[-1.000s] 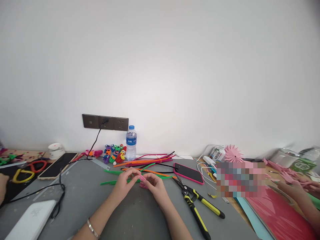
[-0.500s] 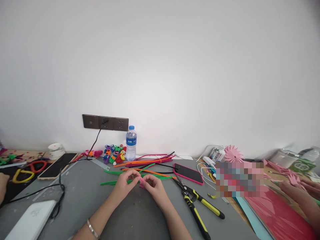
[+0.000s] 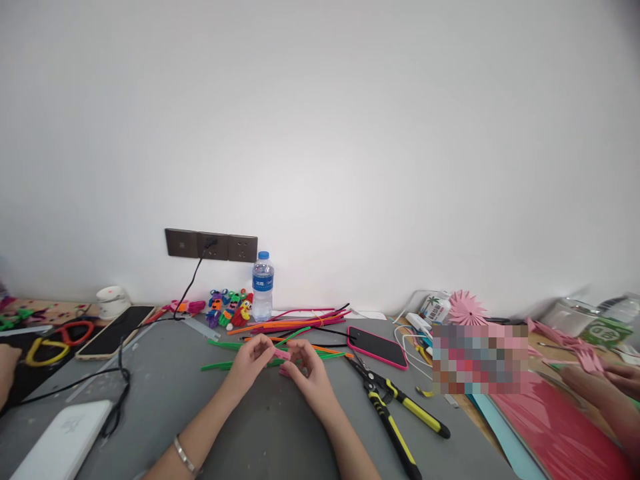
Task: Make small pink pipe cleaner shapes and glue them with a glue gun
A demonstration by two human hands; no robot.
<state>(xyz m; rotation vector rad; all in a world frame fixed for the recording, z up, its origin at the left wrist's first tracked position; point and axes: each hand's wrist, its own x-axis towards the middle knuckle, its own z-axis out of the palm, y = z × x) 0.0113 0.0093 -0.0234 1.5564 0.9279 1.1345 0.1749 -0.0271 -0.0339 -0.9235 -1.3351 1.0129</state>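
Observation:
A small pink piece (image 3: 281,354) sits between my two hands above the grey table, pinched by the fingertips of my left hand (image 3: 254,362). My right hand (image 3: 306,368) is curled close beside it, with a bit of pink at its fingertips; whether that is part of the same piece I cannot tell. Behind the hands lie green pipe cleaners (image 3: 220,366), and farther back a bundle of pink and orange ones (image 3: 300,323). Yellow-and-black pliers (image 3: 387,407) rest with handles apart to the right of my right hand.
A water bottle (image 3: 263,287) stands by the wall beside small colourful figures (image 3: 230,309). A pink-edged phone (image 3: 377,347) lies behind the pliers. At left are a white power bank (image 3: 63,440), cables, another phone (image 3: 116,332) and scissors (image 3: 47,352). Other people's hands show at both sides.
My fingertips have moved slightly apart, and more of the pink piece shows between them. My right hand's fingers have lifted and opened a little.

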